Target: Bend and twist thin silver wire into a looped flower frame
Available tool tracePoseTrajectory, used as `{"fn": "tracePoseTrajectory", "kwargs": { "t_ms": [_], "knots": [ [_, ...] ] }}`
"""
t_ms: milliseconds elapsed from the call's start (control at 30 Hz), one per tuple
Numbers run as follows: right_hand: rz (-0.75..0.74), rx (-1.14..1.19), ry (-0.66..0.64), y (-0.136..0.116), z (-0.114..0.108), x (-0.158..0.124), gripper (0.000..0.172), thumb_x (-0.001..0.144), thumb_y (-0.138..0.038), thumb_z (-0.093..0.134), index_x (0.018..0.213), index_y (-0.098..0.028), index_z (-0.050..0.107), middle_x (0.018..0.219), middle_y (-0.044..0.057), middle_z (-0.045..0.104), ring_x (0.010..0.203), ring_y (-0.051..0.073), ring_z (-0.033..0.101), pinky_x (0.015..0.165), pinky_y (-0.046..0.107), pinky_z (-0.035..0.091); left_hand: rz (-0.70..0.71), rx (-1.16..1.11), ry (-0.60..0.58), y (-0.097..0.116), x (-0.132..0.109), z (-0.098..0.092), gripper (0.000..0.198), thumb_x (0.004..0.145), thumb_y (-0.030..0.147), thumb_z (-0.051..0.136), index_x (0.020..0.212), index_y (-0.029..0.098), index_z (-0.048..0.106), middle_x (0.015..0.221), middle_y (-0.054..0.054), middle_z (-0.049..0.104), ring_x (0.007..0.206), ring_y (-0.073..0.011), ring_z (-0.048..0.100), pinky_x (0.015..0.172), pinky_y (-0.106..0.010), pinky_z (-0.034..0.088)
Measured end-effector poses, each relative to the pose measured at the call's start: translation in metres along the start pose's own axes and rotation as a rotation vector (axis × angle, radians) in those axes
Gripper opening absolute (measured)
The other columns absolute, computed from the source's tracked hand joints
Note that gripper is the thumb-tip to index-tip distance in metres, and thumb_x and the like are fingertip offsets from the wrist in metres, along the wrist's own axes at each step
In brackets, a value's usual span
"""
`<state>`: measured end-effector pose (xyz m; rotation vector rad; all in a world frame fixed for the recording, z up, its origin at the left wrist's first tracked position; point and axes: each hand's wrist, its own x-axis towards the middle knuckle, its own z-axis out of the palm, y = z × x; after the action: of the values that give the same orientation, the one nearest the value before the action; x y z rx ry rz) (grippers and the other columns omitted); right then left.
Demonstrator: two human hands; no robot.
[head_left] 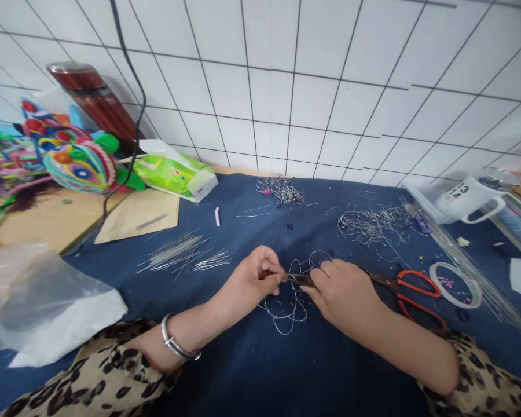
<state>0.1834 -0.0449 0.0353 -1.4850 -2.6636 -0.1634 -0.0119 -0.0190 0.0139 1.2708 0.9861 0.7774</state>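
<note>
Near the middle of the blue cloth, my left hand point(260, 275) pinches thin silver wire between thumb and fingertips. My right hand point(336, 286) is closed around a dark metal tool, probably pliers point(298, 279), whose tip meets the wire at my left fingertips. Looped wire point(285, 317) with small beads or knots hangs below and between both hands. The tool's handles are hidden in my right palm. Scissors with orange handles point(419, 284) lie just right of my right hand.
Straight wires point(173, 252) lie left of my hands. Tangled wire heaps point(280, 190) point(373, 224) sit farther back. On the right are a clear ring dish point(455, 285) with pink beads and a white mug point(471, 197). A plastic bag point(47, 301) lies at left.
</note>
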Motion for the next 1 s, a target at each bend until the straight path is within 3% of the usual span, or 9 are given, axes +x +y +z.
{"fn": "tracePoseTrajectory", "kwargs": {
  "t_ms": [533, 1000],
  "knots": [
    [-0.007, -0.045, 0.087, 0.001, 0.006, 0.022, 0.025, 0.086, -0.035, 0.043, 0.072, -0.017, 0.053, 0.067, 0.005, 0.053, 0.065, 0.018, 0.043, 0.058, 0.03, 0.021, 0.077, -0.063, 0.181, 0.002, 0.004, -0.004, 0.016, 0.08, 0.016, 0.054, 0.086, 0.019, 0.039, 0.077, 0.003, 0.056, 0.06, -0.0073, 0.052, 0.058, -0.022, 0.04],
    [-0.015, -0.027, 0.095, 0.003, 0.014, 0.022, 0.025, 0.088, -0.032, 0.04, 0.073, -0.017, 0.053, 0.066, 0.005, 0.053, 0.062, 0.017, 0.044, 0.055, 0.03, 0.02, 0.078, -0.088, 0.187, -0.002, 0.005, -0.001, 0.018, 0.079, 0.016, 0.056, 0.086, 0.019, 0.04, 0.077, 0.002, 0.057, 0.06, -0.0075, 0.052, 0.06, -0.023, 0.042]
  ]
}}
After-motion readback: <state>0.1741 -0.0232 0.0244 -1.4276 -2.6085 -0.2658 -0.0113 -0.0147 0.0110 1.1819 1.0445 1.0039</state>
